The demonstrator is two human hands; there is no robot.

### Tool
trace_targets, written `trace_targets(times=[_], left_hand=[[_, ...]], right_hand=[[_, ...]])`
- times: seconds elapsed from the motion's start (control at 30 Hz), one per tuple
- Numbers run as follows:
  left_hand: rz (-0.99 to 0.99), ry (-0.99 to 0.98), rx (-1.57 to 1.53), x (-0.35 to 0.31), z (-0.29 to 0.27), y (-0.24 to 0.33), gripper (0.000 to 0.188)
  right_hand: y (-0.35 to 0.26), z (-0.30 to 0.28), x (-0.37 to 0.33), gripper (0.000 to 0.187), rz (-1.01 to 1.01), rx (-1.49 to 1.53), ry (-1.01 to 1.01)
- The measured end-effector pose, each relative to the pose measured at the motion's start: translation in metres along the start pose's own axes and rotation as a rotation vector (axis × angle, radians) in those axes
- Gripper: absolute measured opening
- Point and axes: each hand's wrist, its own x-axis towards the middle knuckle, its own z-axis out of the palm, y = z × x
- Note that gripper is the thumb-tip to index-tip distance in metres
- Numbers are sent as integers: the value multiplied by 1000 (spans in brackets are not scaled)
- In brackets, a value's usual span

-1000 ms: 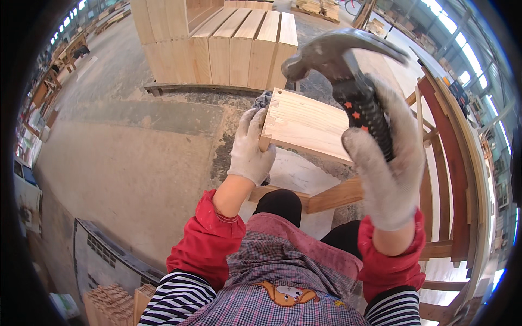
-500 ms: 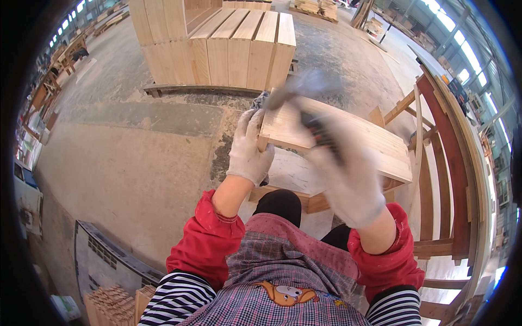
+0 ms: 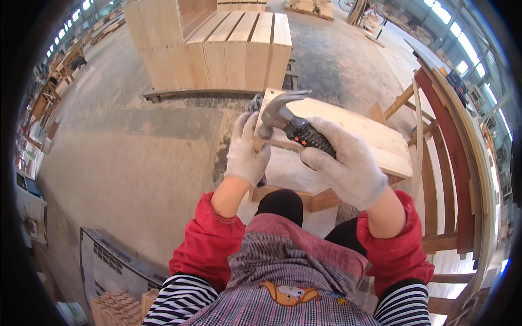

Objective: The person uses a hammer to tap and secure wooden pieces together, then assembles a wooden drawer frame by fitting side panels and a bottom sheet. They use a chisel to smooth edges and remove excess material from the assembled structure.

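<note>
From the head camera, looking down, we see our right hand [image 3: 352, 169] in a white knit glove, its fingers wrapped tight around the black handle of a claw hammer [image 3: 291, 120]. The hammer's metal head rests at the near left corner of a pale wooden board [image 3: 363, 136]. Our left hand [image 3: 246, 154], also gloved, grips that same corner, its fingers curled over the board's left edge just beside the hammer head. The board lies on a wooden frame [image 3: 321, 200] above our knees. Beyond the board, across the concrete floor [image 3: 136, 163], stands a stack of light planks [image 3: 228, 49].
</note>
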Motion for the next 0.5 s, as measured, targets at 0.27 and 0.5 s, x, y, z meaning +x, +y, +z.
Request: trace_targets(times=[0.27, 0.5], left_hand=[[27, 14, 57, -6, 0, -3, 67], [20, 13, 56, -4, 1, -4, 67]], right_hand=[[-26, -6, 2, 42, -171, 257, 292], [-19, -20, 15, 37, 48, 56, 99]])
